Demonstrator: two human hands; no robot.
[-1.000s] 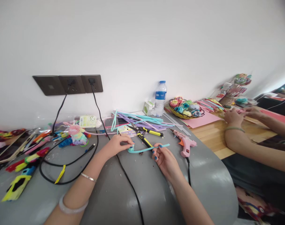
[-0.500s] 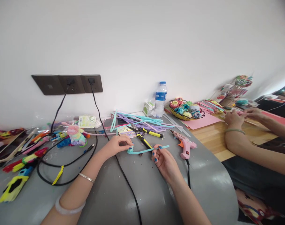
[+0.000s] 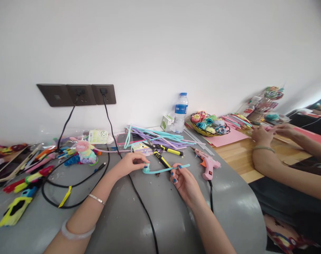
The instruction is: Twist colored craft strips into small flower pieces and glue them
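Note:
A light-blue pipe cleaner stretches between my two hands above the grey table. Its left end is wound into a small coil, which my left hand pinches between thumb and fingers. Farther along the strip, my right hand grips it between thumb and forefinger, and the free end sticks out to the right. Just behind my hands lie pliers with yellow-and-black handles. A pile of blue, purple and pink pipe cleaners rests beyond them.
A pink glue gun lies to the right, its cord trailing down. Black cables cross the table. Behind stand a water bottle and a basket of fluffy flowers. Colourful figures lie left. Another person's hands work at right.
My hands keep nearly the same hold on the pipe cleaner. The view has shifted very slightly, and the other person's hands at the right have moved a little.

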